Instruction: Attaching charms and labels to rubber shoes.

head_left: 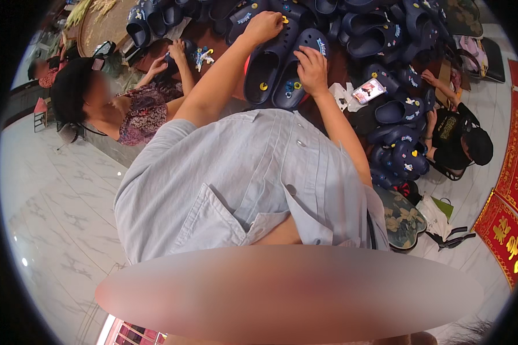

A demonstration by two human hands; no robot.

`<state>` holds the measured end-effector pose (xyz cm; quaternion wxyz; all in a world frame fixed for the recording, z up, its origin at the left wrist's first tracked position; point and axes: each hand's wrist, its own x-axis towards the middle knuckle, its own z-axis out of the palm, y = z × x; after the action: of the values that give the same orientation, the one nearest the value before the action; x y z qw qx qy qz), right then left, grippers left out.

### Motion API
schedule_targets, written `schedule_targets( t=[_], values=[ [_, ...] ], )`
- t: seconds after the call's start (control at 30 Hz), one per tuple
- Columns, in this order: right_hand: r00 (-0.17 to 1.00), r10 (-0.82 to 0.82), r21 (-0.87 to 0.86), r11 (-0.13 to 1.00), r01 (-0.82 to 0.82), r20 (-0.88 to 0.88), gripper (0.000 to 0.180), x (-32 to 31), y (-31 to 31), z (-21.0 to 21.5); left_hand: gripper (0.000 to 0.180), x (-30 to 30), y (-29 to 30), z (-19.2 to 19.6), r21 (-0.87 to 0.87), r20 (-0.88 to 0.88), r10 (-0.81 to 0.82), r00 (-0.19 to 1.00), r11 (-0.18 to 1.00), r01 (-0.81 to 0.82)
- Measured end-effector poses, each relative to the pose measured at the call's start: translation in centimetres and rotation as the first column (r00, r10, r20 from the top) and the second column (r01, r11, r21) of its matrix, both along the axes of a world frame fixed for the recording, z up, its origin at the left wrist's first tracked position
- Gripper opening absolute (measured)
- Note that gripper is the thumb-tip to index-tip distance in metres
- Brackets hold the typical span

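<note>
Two navy clogs with holes in their toes lie side by side before me, the left clog (pixel 262 66) and the right clog (pixel 286 86). At the toe of the left clog, my left hand (pixel 263 27) has its fingers pinched together by a yellow charm (pixel 284 19). Bent fingers of my right hand (pixel 313 70) hold the side of the right clog. Inside the left clog lies a round yellow charm (pixel 263 87). Several blue and yellow charms (pixel 292 86) sit in the heel of the right one. Pale lettering marks the right clog's toe.
Many more navy clogs (pixel 374 37) crowd the table's far side and pile up at right (pixel 400 152). A lit phone (pixel 368 91) lies on white plastic to my right. One person (pixel 149 112) works at left, another (pixel 454 135) at right. Small charms (pixel 203 57) lie toward the left.
</note>
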<state>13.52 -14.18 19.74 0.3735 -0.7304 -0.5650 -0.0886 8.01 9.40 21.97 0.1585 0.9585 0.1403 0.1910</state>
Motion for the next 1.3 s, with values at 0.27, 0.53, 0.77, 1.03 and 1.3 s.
schedule_targets(
  t=[0.27,0.53,0.77,1.03,1.3],
  values=[
    [1.0,0.012,0.016,1.0,-0.012,0.015,0.038,-0.1,0.2,0.0,0.036,2.5,1.4,-1.3,0.087,-0.122,-0.097,0.988,0.99,0.108],
    [1.0,0.022,0.023,1.0,-0.022,0.006,0.039,-0.2,0.3,0.3,0.023,4.9,4.2,-3.6,0.075,-0.348,-0.041,0.936,0.995,0.071],
    [1.0,-0.015,0.022,1.0,0.016,-0.02,0.04,0.4,-0.4,-0.5,0.033,2.7,4.1,-4.2,-0.576,-0.191,0.299,0.935,0.738,-0.353],
    [1.0,0.01,0.019,1.0,-0.01,-0.018,0.04,-0.2,0.2,0.1,0.025,-2.1,5.2,-5.6,-0.84,-0.057,0.333,0.941,0.493,-0.226],
    [1.0,0.007,0.034,0.999,-0.007,-0.004,0.04,-0.1,0.1,-0.2,0.019,0.3,1.4,-4.1,-0.951,-0.18,0.429,0.885,0.155,-0.268]
  ],
)
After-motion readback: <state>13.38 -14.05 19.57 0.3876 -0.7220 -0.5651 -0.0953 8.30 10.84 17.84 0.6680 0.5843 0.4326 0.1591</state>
